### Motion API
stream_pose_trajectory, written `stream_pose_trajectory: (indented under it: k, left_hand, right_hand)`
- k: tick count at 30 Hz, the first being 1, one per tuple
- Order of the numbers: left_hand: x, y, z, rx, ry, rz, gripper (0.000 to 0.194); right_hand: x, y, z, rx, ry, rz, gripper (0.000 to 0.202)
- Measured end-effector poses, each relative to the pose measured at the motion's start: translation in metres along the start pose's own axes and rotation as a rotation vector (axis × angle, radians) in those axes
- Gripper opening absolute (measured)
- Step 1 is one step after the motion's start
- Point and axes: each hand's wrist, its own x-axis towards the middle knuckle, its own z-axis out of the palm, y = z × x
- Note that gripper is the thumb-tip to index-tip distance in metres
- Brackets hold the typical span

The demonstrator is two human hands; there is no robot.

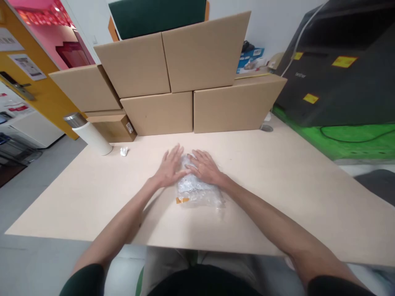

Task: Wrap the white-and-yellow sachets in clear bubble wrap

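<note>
Dark shirt point(200, 283): before tabletop point(265, 160)
Left hand point(169, 167): fingers spread, touching plastic package point(199, 196)
Right hand point(205, 167): fingers spread, atop package
Orange patch point(182, 200): package's near-left corner

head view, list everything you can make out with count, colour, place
bubble wrap: 1, clear, mid-table
tape: 1, orange, wrap's near left corner
table: 1, pale, centre
bottle: 1, white, silver cap, table's left end
scrap: 1, white, right of bottle
cardboard boxes: at least 6, brown, table's back
green box: 1, dark green, above cardboard stack
blue box: 1, blue, behind stack's right end
door: 1, yellow, upper left
machine: 1, black, upper right
stickers: 3, yellow, on machine
green sheet: 1, bright green, under machine
sleeves: 2, dark, bottom corners
left hand: 1, bare, wrap's left side
right hand: 1, bare, on wrap
</note>
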Motion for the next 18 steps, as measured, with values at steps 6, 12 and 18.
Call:
stream_pose_trajectory:
  k: [6,12,18]
  left_hand:
    - [0.009,0.015,0.044,0.001,-0.097,0.052,0.111]
    - [0.006,0.001,0.05,0.008,-0.087,0.117,0.121]
    - [0.005,-0.004,0.054,-0.012,-0.081,0.124,0.127]
  right_hand:
    - [-0.003,0.023,0.007,0.175,0.053,-0.079,0.068]
    - [-0.01,0.036,0.006,0.22,0.067,-0.123,0.076]
    - [-0.01,0.037,0.006,0.225,0.082,-0.12,0.079]
